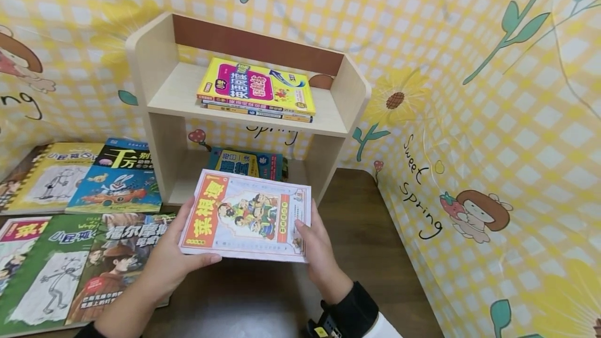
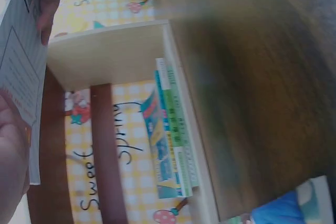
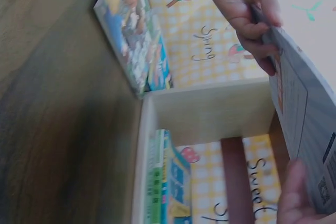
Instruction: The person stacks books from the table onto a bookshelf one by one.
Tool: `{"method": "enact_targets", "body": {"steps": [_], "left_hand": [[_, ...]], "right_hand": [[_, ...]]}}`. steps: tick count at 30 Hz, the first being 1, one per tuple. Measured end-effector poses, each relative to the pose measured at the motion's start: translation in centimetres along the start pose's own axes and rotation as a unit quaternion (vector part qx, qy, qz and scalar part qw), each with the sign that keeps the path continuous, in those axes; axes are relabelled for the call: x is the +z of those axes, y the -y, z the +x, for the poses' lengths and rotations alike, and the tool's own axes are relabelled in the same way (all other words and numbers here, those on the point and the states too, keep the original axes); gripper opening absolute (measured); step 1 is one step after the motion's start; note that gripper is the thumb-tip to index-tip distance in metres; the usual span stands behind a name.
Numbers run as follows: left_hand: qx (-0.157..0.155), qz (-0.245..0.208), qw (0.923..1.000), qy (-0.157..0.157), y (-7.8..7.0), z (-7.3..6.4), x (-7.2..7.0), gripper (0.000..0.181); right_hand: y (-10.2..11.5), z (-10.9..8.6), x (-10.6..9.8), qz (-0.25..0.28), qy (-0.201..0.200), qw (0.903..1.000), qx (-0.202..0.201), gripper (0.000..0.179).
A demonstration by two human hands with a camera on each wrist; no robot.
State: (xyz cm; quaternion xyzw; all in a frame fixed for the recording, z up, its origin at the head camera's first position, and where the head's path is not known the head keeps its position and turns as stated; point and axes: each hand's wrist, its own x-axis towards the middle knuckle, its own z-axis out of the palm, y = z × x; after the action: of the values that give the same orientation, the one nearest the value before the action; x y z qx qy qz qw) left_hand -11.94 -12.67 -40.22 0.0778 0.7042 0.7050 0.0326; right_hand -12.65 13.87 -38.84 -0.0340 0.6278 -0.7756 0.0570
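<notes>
Between both hands is a thick book (image 1: 253, 218) with a white and orange cover and cartoon figures, held face up in front of the shelf. My left hand (image 1: 171, 257) grips its left edge, thumb along the near corner. On the opposite edge my right hand (image 1: 321, 249) holds it, thumb on the cover. The wrist views show the book's pale back (image 3: 299, 103) and fingers curled under it. Behind the book stands a two-tier wooden shelf (image 1: 161, 85). Its upper board carries a stack of books topped by a yellow one (image 1: 255, 85).
Blue-covered books (image 1: 246, 163) lie on the lower tier, partly hidden by the held book. Left of the shelf, a blue book (image 1: 115, 179), a yellow book (image 1: 61, 181), a green book (image 1: 51, 275) and others cover the brown table (image 1: 375, 275). Checked yellow cloth (image 1: 422, 119) hangs behind.
</notes>
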Motion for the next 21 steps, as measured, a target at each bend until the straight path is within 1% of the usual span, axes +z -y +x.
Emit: {"method": "enact_targets", "body": {"steps": [2, 3, 5, 8, 9, 11, 14, 18, 21], "left_hand": [[-0.003, 0.008, 0.9998, -0.016, -0.4, -0.1, 0.0, 0.114], [-0.001, 0.004, 0.9997, -0.024, -0.6, -0.2, 0.1, 0.114], [0.008, -0.008, 0.9993, -0.035, -0.9, -0.2, 0.1, 0.114], [0.031, -0.039, 0.9977, -0.045, -1.3, -0.2, 0.1, 0.114], [0.037, -0.051, 0.997, -0.045, -1.4, -0.2, 0.2, 0.114], [0.046, -0.059, 0.996, -0.047, -1.7, -0.1, 0.2, 0.113], [0.052, -0.065, 0.9956, -0.043, -2.3, 0.1, 0.1, 0.114], [0.063, -0.05, 0.9963, -0.03, -3.2, 0.5, 0.1, 0.116], [0.075, -0.032, 0.9964, -0.019, -3.9, 0.8, -0.1, 0.114]], "right_hand": [[0.4, -0.4, 0.1, -0.004, 0.017, 0.9997, -0.018, 0.068], [0.6, -0.6, 0.2, -0.01, 0.025, 0.9993, -0.026, 0.07], [0.8, -1.0, 0.3, -0.019, 0.04, 0.9981, -0.042, 0.075], [1.1, -1.5, 0.5, -0.027, 0.063, 0.9954, -0.067, 0.083], [1.2, -1.6, 0.5, -0.025, 0.068, 0.9948, -0.072, 0.086], [1.4, -1.7, 0.6, -0.027, 0.077, 0.9933, -0.082, 0.094], [1.7, -1.6, 0.7, -0.063, 0.074, 0.9902, -0.1, 0.102], [2.4, -1.3, 0.6, -0.131, 0.068, 0.9788, -0.142, 0.104], [3.0, -0.9, 0.6, -0.151, 0.068, 0.9721, -0.166, 0.106]]}}
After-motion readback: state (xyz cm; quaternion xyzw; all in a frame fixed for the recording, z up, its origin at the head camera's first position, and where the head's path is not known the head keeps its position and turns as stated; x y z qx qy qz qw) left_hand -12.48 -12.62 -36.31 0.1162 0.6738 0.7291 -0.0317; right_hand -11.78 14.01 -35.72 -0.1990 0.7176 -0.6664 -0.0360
